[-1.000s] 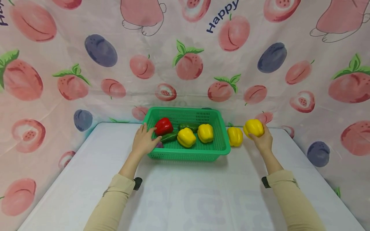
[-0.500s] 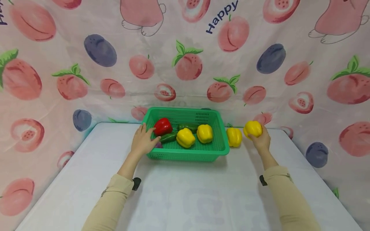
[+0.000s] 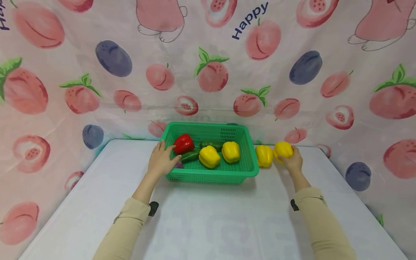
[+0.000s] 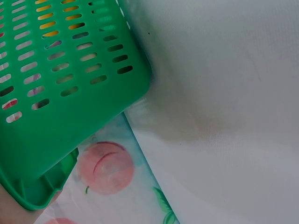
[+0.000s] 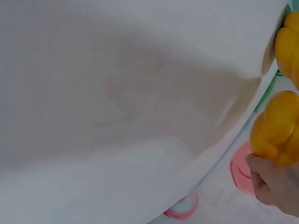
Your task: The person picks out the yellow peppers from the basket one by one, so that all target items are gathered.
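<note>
In the head view my right hand (image 3: 293, 160) grips a yellow bell pepper (image 3: 283, 150) low over the table's back right. Just left of it, another yellow bell pepper (image 3: 264, 156) lies against the outside of the green basket (image 3: 211, 174). The right wrist view shows the thumb and fingers around the held pepper (image 5: 279, 128). My left hand (image 3: 160, 159) rests over the basket's left rim, its fingers spread loosely near a red bell pepper (image 3: 184, 143). Part of that hand shows at the basket's rim (image 4: 32, 198) in the left wrist view.
Inside the basket lie two yellow bell peppers (image 3: 209, 156), green cucumber-like vegetables (image 3: 190, 155) and a purple item (image 3: 178, 165) partly hidden by the left hand. A fruit-print cloth (image 3: 208, 72) hangs behind the white table (image 3: 208, 216).
My right hand has lowered the yellow bell pepper toward the table and slightly left, beside the other one. The left hand stays in place on the basket.
</note>
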Demonstrator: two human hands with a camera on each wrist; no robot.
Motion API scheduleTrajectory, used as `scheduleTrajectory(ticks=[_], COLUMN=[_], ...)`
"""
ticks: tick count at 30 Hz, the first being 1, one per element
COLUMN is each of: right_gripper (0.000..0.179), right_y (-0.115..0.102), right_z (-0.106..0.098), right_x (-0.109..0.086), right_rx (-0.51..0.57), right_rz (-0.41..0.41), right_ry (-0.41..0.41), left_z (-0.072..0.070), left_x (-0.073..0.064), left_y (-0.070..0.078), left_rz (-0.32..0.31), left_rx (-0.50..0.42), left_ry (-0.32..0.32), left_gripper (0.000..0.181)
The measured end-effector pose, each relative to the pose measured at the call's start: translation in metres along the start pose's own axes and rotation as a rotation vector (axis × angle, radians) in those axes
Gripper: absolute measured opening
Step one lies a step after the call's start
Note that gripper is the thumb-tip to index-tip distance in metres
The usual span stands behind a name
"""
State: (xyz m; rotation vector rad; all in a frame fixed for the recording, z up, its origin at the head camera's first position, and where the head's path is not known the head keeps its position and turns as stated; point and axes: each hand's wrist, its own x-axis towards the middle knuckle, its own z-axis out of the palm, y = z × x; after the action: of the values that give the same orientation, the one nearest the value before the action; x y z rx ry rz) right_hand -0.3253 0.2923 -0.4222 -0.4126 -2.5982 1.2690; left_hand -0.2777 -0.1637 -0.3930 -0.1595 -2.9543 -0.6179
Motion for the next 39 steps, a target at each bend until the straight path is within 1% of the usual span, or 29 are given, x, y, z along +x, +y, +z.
scheduleTrajectory(ticks=[6,15,24,27,34,39], right_gripper=[0.073,0.073,0.075,0.075,0.074,0.074], right_y=[0.004,0.008,0.010,0.009,0.000,-0.001], right_z=[0.002,0.005,0.008,0.008,0.007,0.006], right_x=[-0.001,-0.003,-0.004,-0.004,-0.006,-0.005], right_rx=[-0.001,0.005,-0.020,-0.025,-0.028,-0.066], right_rz=[0.029,0.037,0.052,0.061,0.094,0.065], right_ry=[-0.008,-0.004,-0.012,-0.026,-0.094,-0.103], left_z=[0.001,0.002,0.003,0.002,-0.002,-0.002], left_x=[-0.002,-0.004,-0.004,-0.004,-0.002,-0.001], left_y=[0.000,0.001,0.000,0.000,0.001,-0.001], left_rz=[-0.004,-0.006,0.004,0.001,0.000,0.003], left_rx=[0.001,-0.006,0.008,0.009,0.006,0.009], left_ry=[-0.007,-0.006,0.006,0.004,0.002,0.001], left_gripper=[0.060,0.060,0.060,0.060,0.060,0.060])
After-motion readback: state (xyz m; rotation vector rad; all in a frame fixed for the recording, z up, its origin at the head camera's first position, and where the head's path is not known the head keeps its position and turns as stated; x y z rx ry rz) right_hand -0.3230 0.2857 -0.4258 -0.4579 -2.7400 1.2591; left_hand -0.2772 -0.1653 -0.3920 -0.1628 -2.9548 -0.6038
